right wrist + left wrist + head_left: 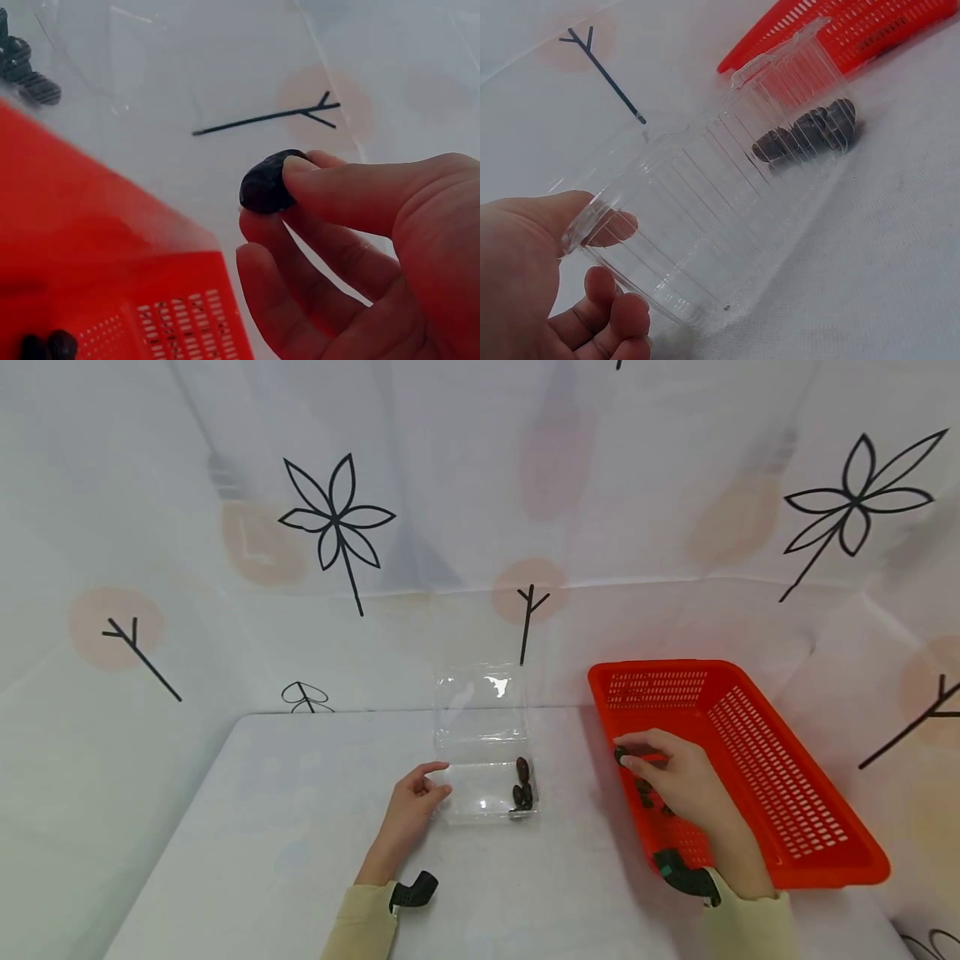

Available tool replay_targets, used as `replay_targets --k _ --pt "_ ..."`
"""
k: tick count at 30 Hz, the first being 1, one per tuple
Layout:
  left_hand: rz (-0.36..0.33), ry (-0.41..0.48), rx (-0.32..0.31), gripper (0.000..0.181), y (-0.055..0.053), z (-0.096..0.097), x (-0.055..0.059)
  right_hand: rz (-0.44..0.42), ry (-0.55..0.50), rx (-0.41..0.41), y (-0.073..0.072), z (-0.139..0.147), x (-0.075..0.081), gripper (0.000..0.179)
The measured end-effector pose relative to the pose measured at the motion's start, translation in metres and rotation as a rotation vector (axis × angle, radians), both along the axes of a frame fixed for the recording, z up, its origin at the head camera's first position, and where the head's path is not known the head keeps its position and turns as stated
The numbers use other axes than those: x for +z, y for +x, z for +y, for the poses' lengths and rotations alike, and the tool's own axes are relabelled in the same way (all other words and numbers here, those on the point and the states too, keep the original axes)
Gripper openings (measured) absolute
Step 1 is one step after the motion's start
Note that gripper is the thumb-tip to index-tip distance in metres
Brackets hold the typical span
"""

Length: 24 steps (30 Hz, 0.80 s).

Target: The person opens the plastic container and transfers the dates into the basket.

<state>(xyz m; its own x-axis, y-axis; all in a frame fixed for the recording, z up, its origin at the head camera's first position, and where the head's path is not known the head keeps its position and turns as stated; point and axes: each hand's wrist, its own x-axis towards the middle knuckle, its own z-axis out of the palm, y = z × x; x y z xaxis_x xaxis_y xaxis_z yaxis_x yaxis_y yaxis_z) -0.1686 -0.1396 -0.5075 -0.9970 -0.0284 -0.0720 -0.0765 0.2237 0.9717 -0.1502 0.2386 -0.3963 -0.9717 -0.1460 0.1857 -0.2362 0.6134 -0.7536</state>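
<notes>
My left hand (411, 797) grips the left edge of a clear plastic box (480, 787). In the left wrist view a fingertip (613, 229) shows through the plastic wall. The box lies with its lid (482, 697) up at the back. Several dark, shiny, oval date-like fruits (522, 770) sit along its right side. My right hand (686, 777) is over the left rim of a red basket (813, 777), pinching one dark wrinkled date-like fruit (266, 182) between thumb and fingers. More of these fruits (61, 345) lie in the basket, partly hidden by the right hand in the head view.
A white cloth covers the table (300, 827). Behind it hangs a white curtain (442, 527) with printed leaves and twigs. The basket stands to the right of the box, with a strip of table between them.
</notes>
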Motion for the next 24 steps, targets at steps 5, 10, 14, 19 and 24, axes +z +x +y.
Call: replay_targets --k 5,10,14,19,24 --pt "-0.007 0.008 0.004 0.036 -0.002 0.000 -0.004 0.059 0.076 -0.024 0.000 0.020 -0.003 0.028" --pt "-0.016 -0.010 0.001 0.034 -0.003 0.001 -0.005 -0.009 0.130 -0.064 0.003 0.045 -0.003 0.031" --pt "-0.033 -0.018 0.000 0.034 -0.002 0.001 -0.004 -0.067 0.148 -0.080 0.003 0.067 -0.005 0.033" --pt "-0.033 -0.015 0.000 0.034 -0.001 0.000 -0.003 -0.146 0.153 -0.090 0.002 0.084 -0.012 0.036" --pt "-0.026 -0.016 0.002 0.034 -0.003 -0.001 -0.002 -0.221 0.129 -0.063 0.000 0.088 -0.020 0.040"
